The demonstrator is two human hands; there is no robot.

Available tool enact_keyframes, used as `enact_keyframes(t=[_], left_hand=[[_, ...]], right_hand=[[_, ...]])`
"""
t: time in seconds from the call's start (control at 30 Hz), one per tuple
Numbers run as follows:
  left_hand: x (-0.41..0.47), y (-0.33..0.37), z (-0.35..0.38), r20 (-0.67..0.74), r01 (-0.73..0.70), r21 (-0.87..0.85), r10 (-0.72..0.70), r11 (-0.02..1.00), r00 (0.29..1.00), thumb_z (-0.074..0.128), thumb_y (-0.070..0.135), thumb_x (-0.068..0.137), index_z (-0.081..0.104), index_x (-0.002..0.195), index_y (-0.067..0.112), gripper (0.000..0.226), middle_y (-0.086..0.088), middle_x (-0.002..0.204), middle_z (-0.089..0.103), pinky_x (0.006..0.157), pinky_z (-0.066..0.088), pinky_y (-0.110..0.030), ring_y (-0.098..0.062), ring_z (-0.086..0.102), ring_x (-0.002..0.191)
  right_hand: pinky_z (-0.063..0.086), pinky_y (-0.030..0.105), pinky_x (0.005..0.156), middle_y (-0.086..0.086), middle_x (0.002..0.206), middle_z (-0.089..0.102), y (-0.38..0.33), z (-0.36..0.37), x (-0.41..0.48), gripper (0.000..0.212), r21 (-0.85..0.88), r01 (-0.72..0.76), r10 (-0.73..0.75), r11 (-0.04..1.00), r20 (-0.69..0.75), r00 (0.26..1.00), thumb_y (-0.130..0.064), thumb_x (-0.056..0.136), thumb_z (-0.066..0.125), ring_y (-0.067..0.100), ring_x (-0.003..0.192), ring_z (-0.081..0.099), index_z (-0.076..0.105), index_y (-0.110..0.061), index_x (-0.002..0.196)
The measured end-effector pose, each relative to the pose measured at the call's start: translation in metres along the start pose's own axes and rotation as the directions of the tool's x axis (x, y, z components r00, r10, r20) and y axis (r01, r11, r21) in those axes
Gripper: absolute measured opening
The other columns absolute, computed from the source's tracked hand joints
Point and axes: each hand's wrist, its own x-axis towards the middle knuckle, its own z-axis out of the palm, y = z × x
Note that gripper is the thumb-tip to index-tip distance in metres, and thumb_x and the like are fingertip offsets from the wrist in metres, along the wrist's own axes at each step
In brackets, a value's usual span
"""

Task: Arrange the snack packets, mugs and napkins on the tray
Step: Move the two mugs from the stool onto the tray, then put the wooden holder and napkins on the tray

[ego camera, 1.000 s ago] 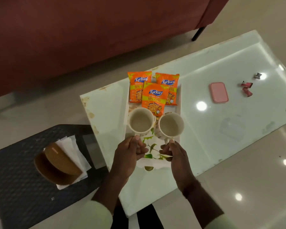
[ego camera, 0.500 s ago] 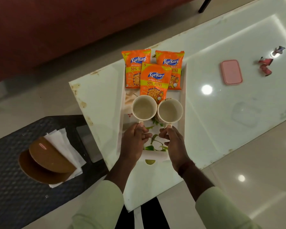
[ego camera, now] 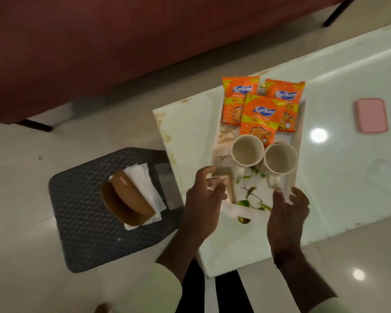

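A white tray (ego camera: 301,123) with a leaf print lies on the glass table. Three orange snack packets (ego camera: 261,116) overlap at its far end. Two cream mugs stand side by side below them, the left mug (ego camera: 247,150) and the right mug (ego camera: 281,158), handles towards me. My left hand (ego camera: 204,199) hovers just left of the mugs, fingers spread, holding nothing. My right hand (ego camera: 287,211) is open below the right mug, one fingertip at its handle. White napkins (ego camera: 142,184) lie on a dark stool at the left, under a brown holder (ego camera: 128,199).
The dark woven stool (ego camera: 86,213) stands left of the table (ego camera: 348,177). A pink case (ego camera: 371,115) lies on the glass at the right. A dark red sofa (ego camera: 122,41) fills the back. Pale floor surrounds everything.
Both hands have let go of the mug handles and opened. My left hand has drifted left, off the tray's edge. The camera view has swung to the left.
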Motion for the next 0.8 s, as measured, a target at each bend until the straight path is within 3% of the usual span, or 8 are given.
enact_keyframes(t=[0.13, 0.17, 0.27, 0.33, 0.4, 0.57, 0.7, 0.8], left_hand=[[-0.030, 0.000, -0.061, -0.020, -0.146, 0.239, 0.155, 0.960, 0.988, 0.050, 0.045, 0.095, 0.049, 0.123, 0.043, 0.027, 0.022, 0.123, 0.061, 0.089, 0.050, -0.019, 0.005, 0.060, 0.106], [-0.035, -0.001, -0.078, -0.018, -0.177, 0.263, 0.188, 0.949, 0.982, 0.048, 0.041, 0.096, 0.049, 0.123, 0.045, 0.027, 0.025, 0.122, 0.059, 0.091, 0.048, -0.018, 0.007, 0.057, 0.110], [-0.045, -0.006, -0.131, 0.031, -0.282, 0.410, 0.296, 0.867, 0.955, 0.052, 0.016, 0.096, 0.046, 0.126, 0.048, 0.044, 0.034, 0.121, 0.049, 0.098, 0.047, -0.026, 0.006, 0.052, 0.118], [-0.043, -0.015, -0.167, 0.100, -0.365, 0.522, 0.369, 0.771, 0.924, 0.062, 0.001, 0.089, 0.043, 0.129, 0.045, 0.062, 0.020, 0.134, 0.048, 0.108, 0.039, -0.041, -0.005, 0.042, 0.129], [-0.035, -0.020, -0.198, 0.199, -0.385, 0.650, 0.343, 0.656, 0.918, 0.069, 0.002, 0.083, 0.039, 0.135, 0.039, 0.071, 0.003, 0.150, 0.042, 0.115, 0.026, -0.045, -0.013, 0.028, 0.139], [-0.007, -0.040, -0.241, 0.302, -0.350, 0.826, 0.179, 0.441, 0.937, 0.059, -0.011, 0.082, 0.028, 0.151, 0.033, 0.088, -0.001, 0.164, 0.012, 0.121, 0.011, -0.050, -0.024, 0.001, 0.151], [0.015, -0.053, -0.250, 0.322, -0.373, 0.834, 0.189, 0.408, 0.928, 0.061, -0.013, 0.080, 0.035, 0.149, 0.030, 0.085, -0.004, 0.163, 0.017, 0.121, 0.016, -0.053, -0.028, 0.009, 0.151], [0.025, -0.064, -0.254, 0.342, -0.408, 0.799, 0.223, 0.442, 0.913, 0.068, -0.002, 0.083, 0.048, 0.141, 0.026, 0.068, -0.003, 0.158, 0.031, 0.120, 0.020, -0.044, -0.024, 0.024, 0.147]], right_hand=[[0.048, 0.006, 0.078, -0.008, 0.132, 0.039, -0.006, 0.018, -0.056, 0.047, -0.031, 0.267, -0.265, 0.963, 0.065, 0.962, -0.040, 0.093, 0.060, 0.013, 0.121, 0.047, 0.040, -0.032, 0.135], [0.047, 0.009, 0.085, -0.008, 0.134, 0.041, -0.007, 0.026, -0.070, 0.049, -0.053, 0.317, -0.309, 0.947, 0.114, 0.944, -0.043, 0.092, 0.061, 0.012, 0.124, 0.046, 0.040, -0.033, 0.135], [0.041, 0.043, 0.108, -0.007, 0.137, 0.044, -0.007, 0.054, -0.111, 0.055, -0.130, 0.461, -0.411, 0.878, 0.288, 0.865, -0.044, 0.089, 0.064, 0.015, 0.130, 0.044, 0.039, -0.028, 0.135], [0.039, 0.042, 0.110, -0.006, 0.140, 0.046, -0.008, 0.077, -0.139, 0.064, -0.170, 0.514, -0.421, 0.841, 0.393, 0.818, -0.053, 0.082, 0.064, 0.014, 0.131, 0.044, 0.036, -0.032, 0.137], [0.039, 0.038, 0.111, -0.004, 0.144, 0.048, -0.009, 0.099, -0.159, 0.075, -0.215, 0.554, -0.402, 0.804, 0.489, 0.774, -0.065, 0.077, 0.059, 0.013, 0.133, 0.043, 0.034, -0.034, 0.140], [0.035, 0.032, 0.111, -0.007, 0.152, 0.042, 0.009, 0.148, -0.182, 0.092, -0.243, 0.639, -0.354, 0.730, 0.665, 0.657, -0.064, 0.074, 0.069, 0.011, 0.137, 0.039, 0.031, -0.028, 0.150], [0.043, 0.042, 0.108, -0.003, 0.145, 0.051, 0.024, 0.176, -0.188, 0.087, -0.296, 0.659, -0.409, 0.692, 0.591, 0.695, -0.059, 0.075, 0.072, 0.016, 0.131, 0.047, 0.036, -0.027, 0.147], [0.045, 0.044, 0.107, -0.004, 0.138, 0.059, 0.031, 0.190, -0.185, 0.080, -0.357, 0.653, -0.425, 0.668, 0.537, 0.729, -0.061, 0.075, 0.072, 0.017, 0.125, 0.055, 0.044, -0.026, 0.142]])
